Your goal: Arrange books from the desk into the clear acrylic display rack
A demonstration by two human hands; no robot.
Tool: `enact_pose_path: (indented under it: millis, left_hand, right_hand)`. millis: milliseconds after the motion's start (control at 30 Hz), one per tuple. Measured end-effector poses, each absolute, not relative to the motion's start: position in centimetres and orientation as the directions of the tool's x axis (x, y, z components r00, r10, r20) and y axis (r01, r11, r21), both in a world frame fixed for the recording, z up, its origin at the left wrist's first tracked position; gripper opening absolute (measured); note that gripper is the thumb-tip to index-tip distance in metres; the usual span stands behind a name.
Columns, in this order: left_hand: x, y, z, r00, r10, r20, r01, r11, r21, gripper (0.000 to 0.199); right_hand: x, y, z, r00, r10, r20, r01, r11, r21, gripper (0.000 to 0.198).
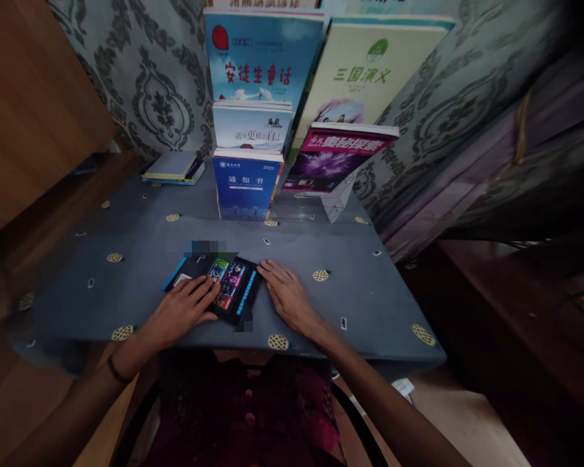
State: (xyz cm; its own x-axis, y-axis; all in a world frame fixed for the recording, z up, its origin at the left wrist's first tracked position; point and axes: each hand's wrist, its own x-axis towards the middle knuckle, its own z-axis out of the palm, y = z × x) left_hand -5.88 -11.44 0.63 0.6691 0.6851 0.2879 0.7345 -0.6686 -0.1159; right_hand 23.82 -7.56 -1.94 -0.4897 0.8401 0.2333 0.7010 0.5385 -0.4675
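Observation:
A dark book (231, 285) with small coloured pictures and a blue strip on its cover lies flat near the table's front edge. Patches of it are blurred out. My left hand (187, 308) rests palm down across its left part, fingers stretched out and slightly apart. At the book's right edge lies my right hand (288, 295), flat on the cloth with its fingers extended. Its fingertips touch or nearly touch the book's upper right corner; I cannot tell which. Neither hand grips anything.
A clear stand (339, 200) at the table's back holds several upright books, including a blue one (247, 194) and a magenta-topped one (338, 159). A small stack of books (172, 167) lies at the back left. The grey-blue tablecloth (301, 240) has pineapple prints.

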Motion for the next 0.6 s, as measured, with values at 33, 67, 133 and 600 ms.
enact_pose_path:
  millis: [33,67,133,600]
  left_hand:
    - [-6.0,-11.4,0.6,0.675,0.665,0.320,0.727,-0.675,-0.130,0.047]
    - [-6.0,-11.2,0.6,0.676,0.647,0.352,0.721,-0.680,-0.135,0.044]
    - [-6.1,-10.8,0.8,0.663,0.632,0.400,0.720,-0.684,-0.114,0.038]
    - [-1.9,-6.5,7.5,0.061,0.966,0.253,0.598,-0.238,0.765,0.052]
  right_hand:
    - [23.9,-7.5,-1.9,-0.493,0.839,0.233,0.698,0.540,-0.470,0.054]
    - [23.9,-7.5,-1.9,-0.496,0.837,0.232,0.695,0.542,-0.472,0.057]
    - [24.0,-7.5,-1.8,-0.503,0.834,0.227,0.689,0.545,-0.477,0.061]
    - [24.1,-5.3,-1.3,-0.239,0.947,0.213,0.270,0.276,-0.923,0.028]
